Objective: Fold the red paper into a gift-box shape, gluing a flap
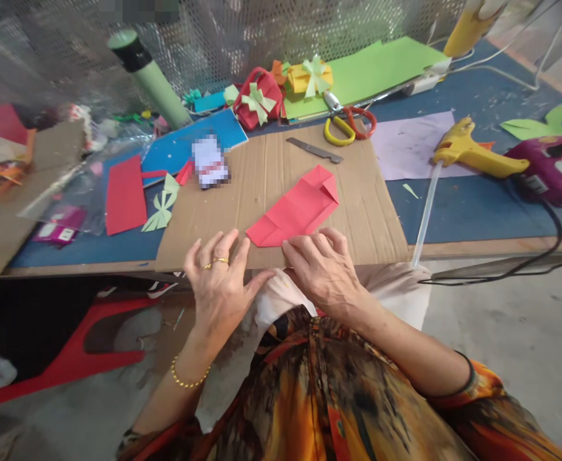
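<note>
A folded red paper piece lies slantwise on a sheet of corrugated cardboard, with creases and a folded-up flap at its upper right end. My left hand, with rings and a beaded bracelet, rests at the cardboard's front edge. Its fingers are apart and hold nothing, their tips close to the paper's lower left corner. My right hand is at the paper's lower edge, fingers curled together and thumb tucked under. Whatever lies inside its curl is hidden. Behind the paper lies a metal blade.
Scissors lie at the cardboard's back edge. A yellow glue gun with a glue stick is on the right, beside purple paper. Red paper, a green bottle and small paper bags stand or lie left and behind.
</note>
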Available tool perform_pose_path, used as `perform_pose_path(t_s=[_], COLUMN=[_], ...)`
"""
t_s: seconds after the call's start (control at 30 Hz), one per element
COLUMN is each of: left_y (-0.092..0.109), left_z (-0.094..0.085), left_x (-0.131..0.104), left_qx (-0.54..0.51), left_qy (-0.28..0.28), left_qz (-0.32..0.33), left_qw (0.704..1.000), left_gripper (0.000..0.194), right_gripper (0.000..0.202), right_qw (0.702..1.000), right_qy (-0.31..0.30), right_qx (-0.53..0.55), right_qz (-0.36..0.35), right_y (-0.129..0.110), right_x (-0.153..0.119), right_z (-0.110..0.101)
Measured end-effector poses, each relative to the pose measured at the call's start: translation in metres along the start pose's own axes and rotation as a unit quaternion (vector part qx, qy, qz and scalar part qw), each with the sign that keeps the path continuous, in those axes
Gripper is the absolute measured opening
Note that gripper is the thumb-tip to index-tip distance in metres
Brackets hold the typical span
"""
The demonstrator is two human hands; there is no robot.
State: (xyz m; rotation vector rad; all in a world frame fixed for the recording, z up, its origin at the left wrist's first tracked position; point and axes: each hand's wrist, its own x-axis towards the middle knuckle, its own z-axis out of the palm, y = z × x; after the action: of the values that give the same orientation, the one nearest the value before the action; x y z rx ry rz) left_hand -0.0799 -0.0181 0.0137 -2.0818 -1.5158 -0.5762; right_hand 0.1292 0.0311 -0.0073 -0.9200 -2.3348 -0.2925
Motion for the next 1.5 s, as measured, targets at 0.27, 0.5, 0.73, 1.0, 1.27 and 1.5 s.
perform_pose_path(t_s=[0.27,0.5,0.73,1.0,1.27,1.5], left_y=[0.031,0.025,0.02,0.021,0.019,0.021], left_z=[0.018,0.024,0.019,0.023,0.026,0.027], left_x=[0.012,0.0,-0.009,-0.005,-0.003,-0.006], left_qx=[-0.077,-0.052,-0.054,-0.037,-0.042,-0.043], left_qy=[0.045,0.042,0.015,0.01,0.02,0.01], left_qz=[0.044,0.058,0.037,0.058,0.055,0.04], left_qw=[0.995,0.996,0.998,0.998,0.997,0.998], left_gripper=[0.039,0.044,0.052,0.046,0.045,0.046], right_gripper=[0.018,0.017,0.016,0.016,0.022,0.032], right_qw=[1.0,1.0,1.0,1.0,0.998,0.998], right_qy=[0.011,0.0,-0.009,-0.016,-0.038,-0.042], right_qx=[0.007,0.014,0.009,-0.013,0.038,0.03], right_qz=[0.003,0.003,0.004,-0.002,-0.04,-0.048], right_y=[-0.002,-0.002,-0.001,0.0,0.021,0.028], right_x=[0.0,0.001,0.001,0.005,-0.009,-0.003], right_z=[0.001,-0.003,-0.005,-0.002,-0.015,-0.02])
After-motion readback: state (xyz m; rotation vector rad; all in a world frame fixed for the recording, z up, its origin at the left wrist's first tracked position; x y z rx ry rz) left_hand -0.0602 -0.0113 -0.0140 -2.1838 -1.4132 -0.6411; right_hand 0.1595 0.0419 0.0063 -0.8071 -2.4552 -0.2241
